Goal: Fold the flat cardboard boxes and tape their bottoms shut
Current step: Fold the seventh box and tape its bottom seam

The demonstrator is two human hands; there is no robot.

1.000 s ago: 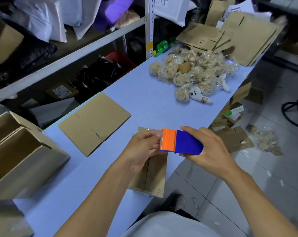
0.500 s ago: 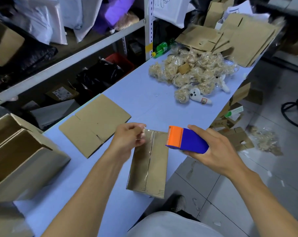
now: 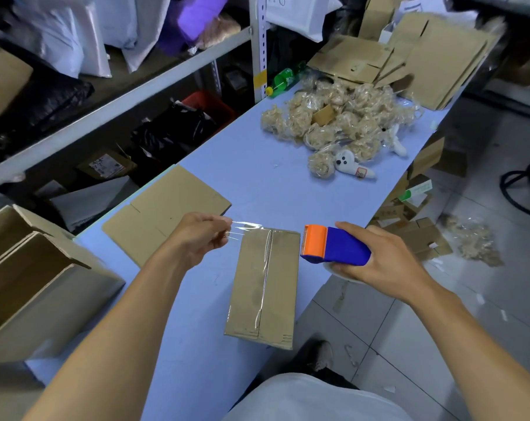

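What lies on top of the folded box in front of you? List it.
A strip of clear tape runs along the centre seam of the folded box. More tape stretches over its far end, pinched by the left hand. Its underside, against the table, is hidden.

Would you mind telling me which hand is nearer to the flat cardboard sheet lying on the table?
Left. The left hand hovers at the flat cardboard sheet's near edge, pinching clear tape. The right hand is beyond the folded box, gripping the tape dispenser.
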